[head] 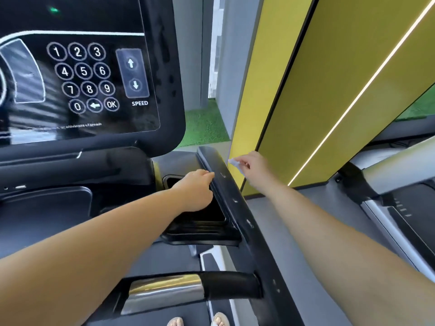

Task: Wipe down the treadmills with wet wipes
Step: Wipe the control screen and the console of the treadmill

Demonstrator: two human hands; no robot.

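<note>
Arms reach forward beneath a glossy black treadmill console (89,78) with a white number keypad and speed arrows. Right hand (253,165) pinches a small crumpled white wet wipe (235,163) between thumb and fingers, just beside the outer edge of the long black side handrail (235,201), near its far end and in front of a tall yellow wall panel (329,90). Left hand (195,189) lies over a black recessed storage tray (204,222), fingertips touching the handrail's inner edge. Whether it grips the rail cannot be told.
</note>
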